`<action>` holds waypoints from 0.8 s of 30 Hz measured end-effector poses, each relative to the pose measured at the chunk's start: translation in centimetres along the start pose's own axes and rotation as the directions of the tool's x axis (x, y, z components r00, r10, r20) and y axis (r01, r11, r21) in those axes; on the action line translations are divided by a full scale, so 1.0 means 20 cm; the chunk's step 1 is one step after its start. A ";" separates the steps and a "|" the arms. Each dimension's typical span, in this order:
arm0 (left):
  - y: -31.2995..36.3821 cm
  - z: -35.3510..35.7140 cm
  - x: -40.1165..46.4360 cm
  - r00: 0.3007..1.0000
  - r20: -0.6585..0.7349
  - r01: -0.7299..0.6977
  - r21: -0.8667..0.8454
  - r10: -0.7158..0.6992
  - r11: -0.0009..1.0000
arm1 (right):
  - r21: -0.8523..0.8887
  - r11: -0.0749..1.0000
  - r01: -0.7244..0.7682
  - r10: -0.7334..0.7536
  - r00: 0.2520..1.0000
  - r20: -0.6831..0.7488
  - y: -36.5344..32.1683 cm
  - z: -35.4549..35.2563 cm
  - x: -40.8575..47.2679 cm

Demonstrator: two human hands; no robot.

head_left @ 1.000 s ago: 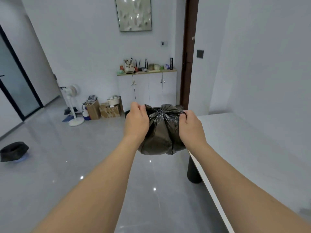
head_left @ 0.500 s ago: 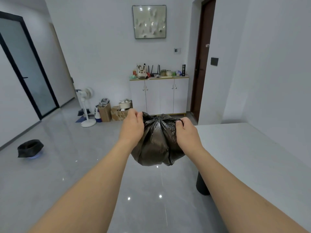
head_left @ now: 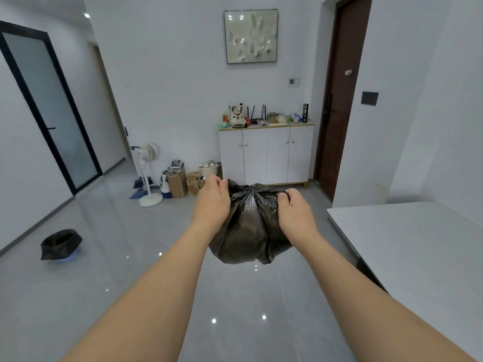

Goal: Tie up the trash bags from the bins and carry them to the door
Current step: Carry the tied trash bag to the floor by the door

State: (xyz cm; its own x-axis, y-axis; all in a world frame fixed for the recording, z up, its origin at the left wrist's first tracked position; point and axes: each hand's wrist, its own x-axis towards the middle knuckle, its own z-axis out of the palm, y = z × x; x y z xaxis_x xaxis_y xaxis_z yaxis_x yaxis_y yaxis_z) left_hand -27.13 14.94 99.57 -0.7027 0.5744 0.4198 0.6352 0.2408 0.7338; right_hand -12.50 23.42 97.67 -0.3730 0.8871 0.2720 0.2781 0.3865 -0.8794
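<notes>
A full black trash bag (head_left: 248, 228) hangs in the air in front of me, its top gathered into a bunch. My left hand (head_left: 213, 202) grips the left part of the bag's neck. My right hand (head_left: 295, 212) pinches the right part, thumb on top. Far to the left, a low bin lined with another black bag (head_left: 60, 244) stands on the grey floor. A dark brown door (head_left: 337, 105) is set in the wall at the right, beyond the bag.
A white table (head_left: 407, 246) juts in from the right. A white cabinet (head_left: 266, 155) with clutter on top stands against the far wall, with boxes (head_left: 183, 178) and a standing fan (head_left: 147, 173) to its left. A glass door (head_left: 49, 108) is at far left.
The view has lifted and shifted, so the cabinet and brown door appear farther right and larger. Both hands keep hold of the bag's neck and have pulled slightly further apart.
</notes>
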 end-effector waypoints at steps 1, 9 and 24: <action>-0.05 -0.02 0.06 1.000 0.001 0.000 0.000 0.000 1.000 | -0.004 1.000 0.000 0.000 1.000 -0.003 -0.03 0.07 0.03; -0.26 0.02 0.51 0.999 0.033 -0.011 -0.025 0.012 1.000 | 0.001 1.000 -0.008 0.008 0.999 -0.036 -0.05 0.40 0.36; -0.48 0.51 1.78 0.997 0.059 -0.041 -0.048 0.043 0.998 | 0.081 0.997 0.003 0.004 0.997 -0.078 0.05 0.89 1.64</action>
State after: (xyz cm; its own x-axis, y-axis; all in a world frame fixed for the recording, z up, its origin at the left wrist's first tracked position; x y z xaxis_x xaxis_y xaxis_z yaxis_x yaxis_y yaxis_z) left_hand -54.86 41.07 102.03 -0.6546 0.6291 0.4193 0.6472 0.1796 0.7409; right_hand -40.17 48.52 98.74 -0.3022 0.9054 0.2982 0.2048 0.3672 -0.9073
